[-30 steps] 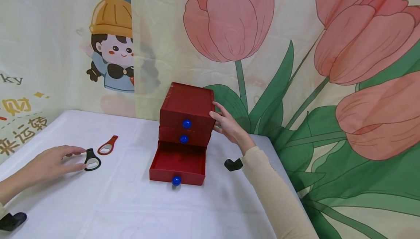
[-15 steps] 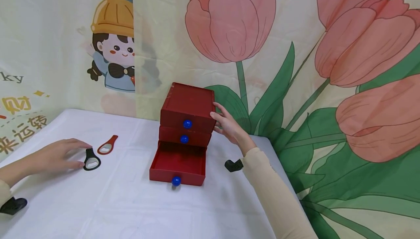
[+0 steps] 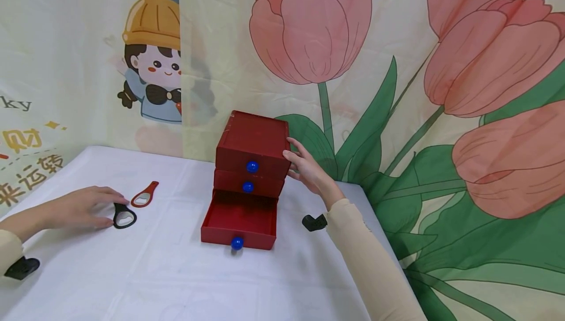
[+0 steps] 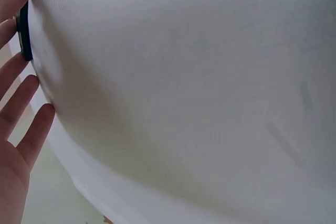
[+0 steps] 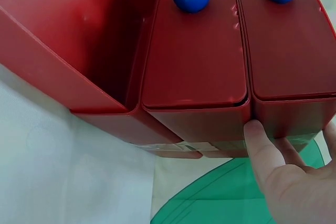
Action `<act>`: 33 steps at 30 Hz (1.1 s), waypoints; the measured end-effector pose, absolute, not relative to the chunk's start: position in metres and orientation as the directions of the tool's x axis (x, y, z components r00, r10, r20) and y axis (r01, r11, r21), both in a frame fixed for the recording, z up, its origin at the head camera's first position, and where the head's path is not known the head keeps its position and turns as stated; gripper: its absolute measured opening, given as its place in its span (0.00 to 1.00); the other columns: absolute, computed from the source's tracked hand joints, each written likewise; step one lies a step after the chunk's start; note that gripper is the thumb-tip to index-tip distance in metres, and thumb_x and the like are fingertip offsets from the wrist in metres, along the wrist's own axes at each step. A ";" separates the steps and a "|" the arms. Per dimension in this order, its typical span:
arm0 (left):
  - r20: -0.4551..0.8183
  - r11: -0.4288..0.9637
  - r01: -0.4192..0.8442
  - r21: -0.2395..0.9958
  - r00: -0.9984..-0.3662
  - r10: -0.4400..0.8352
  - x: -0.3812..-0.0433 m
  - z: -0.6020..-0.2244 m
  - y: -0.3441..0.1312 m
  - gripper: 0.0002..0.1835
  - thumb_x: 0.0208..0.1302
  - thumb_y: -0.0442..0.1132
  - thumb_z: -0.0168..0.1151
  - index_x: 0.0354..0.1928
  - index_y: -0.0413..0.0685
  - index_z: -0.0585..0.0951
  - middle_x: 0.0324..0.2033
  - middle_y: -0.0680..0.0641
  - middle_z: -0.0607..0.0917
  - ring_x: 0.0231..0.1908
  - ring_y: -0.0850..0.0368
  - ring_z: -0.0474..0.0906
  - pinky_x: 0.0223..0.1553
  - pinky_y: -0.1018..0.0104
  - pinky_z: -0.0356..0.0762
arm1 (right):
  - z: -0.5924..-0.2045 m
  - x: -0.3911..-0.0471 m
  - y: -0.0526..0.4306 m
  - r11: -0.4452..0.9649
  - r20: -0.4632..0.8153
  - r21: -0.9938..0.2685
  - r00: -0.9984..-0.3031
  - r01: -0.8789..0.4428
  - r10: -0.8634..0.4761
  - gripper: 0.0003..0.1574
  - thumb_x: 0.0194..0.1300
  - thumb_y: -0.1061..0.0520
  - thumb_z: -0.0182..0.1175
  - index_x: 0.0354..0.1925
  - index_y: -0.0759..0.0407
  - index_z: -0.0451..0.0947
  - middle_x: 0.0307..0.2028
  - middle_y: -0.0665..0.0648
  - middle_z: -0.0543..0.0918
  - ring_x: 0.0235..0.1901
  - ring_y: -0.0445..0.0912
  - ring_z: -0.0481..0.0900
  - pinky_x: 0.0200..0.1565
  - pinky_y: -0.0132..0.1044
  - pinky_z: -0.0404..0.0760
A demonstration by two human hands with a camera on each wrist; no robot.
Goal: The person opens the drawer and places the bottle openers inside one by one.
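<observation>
At the left of the head view, my left hand (image 3: 81,209) pinches a black bottle opener (image 3: 132,218) flat on the white table, fingertips at its neck and thumb by its ring. In the left wrist view the black opener (image 4: 24,35) appears edge-on between the fingers. A red bottle opener (image 3: 143,199) lies just beyond it. My right hand (image 3: 310,168) rests against the right side of a red three-drawer box (image 3: 256,135), fingers extended. Its thumb (image 5: 257,135) touches the side near the seam between the top two units. The bottom drawer (image 3: 238,238) is pulled out, with nothing visible inside.
Blue round knobs, such as the top one (image 3: 252,166), stick out from the drawer fronts. A white cloth (image 3: 176,282) covers the table, whose right edge runs beneath my right sleeve (image 3: 366,252). Behind stands a printed tulip backdrop (image 3: 313,32).
My left hand has shifted slightly right and closed its fingertips over the black opener's neck, which has turned a little. My right hand and the drawer box have stayed put.
</observation>
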State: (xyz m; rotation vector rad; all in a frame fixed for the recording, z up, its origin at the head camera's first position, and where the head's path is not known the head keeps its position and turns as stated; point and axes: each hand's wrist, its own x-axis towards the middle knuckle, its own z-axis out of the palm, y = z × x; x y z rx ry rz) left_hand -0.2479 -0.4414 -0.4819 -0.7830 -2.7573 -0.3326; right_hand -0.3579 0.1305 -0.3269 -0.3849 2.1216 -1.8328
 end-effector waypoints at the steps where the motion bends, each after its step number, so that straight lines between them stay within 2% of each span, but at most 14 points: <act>1: 0.312 0.824 0.548 0.143 -0.815 0.488 -0.248 -0.482 -0.441 0.27 0.50 0.50 0.86 0.55 0.63 0.89 0.52 0.58 0.85 0.52 0.56 0.80 0.50 0.73 0.73 | -0.327 -0.358 0.131 0.145 -0.057 -0.989 -0.915 -0.002 -0.399 0.42 0.83 0.45 0.56 0.85 0.35 0.50 0.74 0.60 0.65 0.61 0.55 0.78 0.73 0.56 0.72; 4: 0.336 0.817 0.560 0.135 -0.802 0.495 -0.247 -0.483 -0.440 0.24 0.49 0.49 0.87 0.51 0.65 0.90 0.49 0.62 0.83 0.49 0.61 0.79 0.50 0.76 0.72 | -0.327 -0.358 0.131 0.141 -0.056 -0.990 -0.914 -0.002 -0.402 0.42 0.83 0.45 0.55 0.85 0.35 0.49 0.74 0.60 0.66 0.60 0.55 0.79 0.73 0.56 0.72; 7: 0.336 0.818 0.562 0.127 -0.800 0.497 -0.247 -0.482 -0.438 0.22 0.50 0.48 0.87 0.48 0.66 0.90 0.50 0.61 0.84 0.50 0.59 0.80 0.51 0.78 0.71 | -0.327 -0.357 0.131 0.143 -0.056 -0.990 -0.915 -0.002 -0.401 0.42 0.83 0.45 0.55 0.85 0.35 0.49 0.74 0.60 0.66 0.59 0.54 0.80 0.73 0.56 0.72; 11: 0.319 0.817 0.569 0.094 -0.795 0.516 -0.247 -0.479 -0.435 0.20 0.51 0.49 0.86 0.46 0.66 0.89 0.48 0.61 0.86 0.49 0.58 0.82 0.50 0.71 0.77 | -0.326 -0.356 0.132 0.145 -0.056 -0.989 -0.916 -0.003 -0.397 0.42 0.83 0.45 0.55 0.85 0.34 0.50 0.74 0.59 0.66 0.59 0.54 0.80 0.73 0.56 0.72; 16: 0.312 0.801 0.589 0.105 -0.785 0.536 -0.247 -0.477 -0.430 0.19 0.50 0.47 0.86 0.45 0.67 0.89 0.43 0.70 0.84 0.45 0.66 0.81 0.46 0.66 0.81 | -0.327 -0.356 0.132 0.141 -0.054 -0.990 -0.917 -0.002 -0.395 0.42 0.83 0.45 0.55 0.85 0.35 0.50 0.74 0.60 0.66 0.60 0.54 0.80 0.73 0.55 0.72; 23: 0.301 0.751 0.640 0.165 -0.758 0.579 -0.249 -0.478 -0.425 0.20 0.50 0.44 0.86 0.47 0.63 0.90 0.42 0.68 0.86 0.43 0.71 0.81 0.44 0.74 0.80 | -0.328 -0.357 0.131 0.132 -0.051 -0.991 -0.917 -0.002 -0.396 0.41 0.83 0.46 0.55 0.85 0.35 0.50 0.73 0.61 0.66 0.62 0.57 0.78 0.73 0.57 0.71; 27: 0.335 0.718 0.684 0.127 -0.711 0.618 -0.250 -0.479 -0.423 0.21 0.49 0.43 0.87 0.48 0.61 0.91 0.42 0.68 0.86 0.42 0.71 0.81 0.44 0.76 0.79 | -0.328 -0.356 0.131 0.136 -0.051 -0.991 -0.918 -0.003 -0.394 0.41 0.83 0.46 0.55 0.84 0.34 0.50 0.73 0.60 0.66 0.62 0.57 0.78 0.73 0.57 0.71; 33: 0.394 0.665 0.738 0.110 -0.647 0.653 -0.251 -0.481 -0.421 0.21 0.48 0.42 0.87 0.47 0.58 0.92 0.40 0.67 0.85 0.39 0.71 0.80 0.43 0.85 0.71 | -0.327 -0.355 0.130 0.138 -0.050 -0.990 -0.917 -0.005 -0.395 0.41 0.83 0.45 0.55 0.84 0.34 0.50 0.73 0.60 0.66 0.60 0.55 0.79 0.73 0.56 0.72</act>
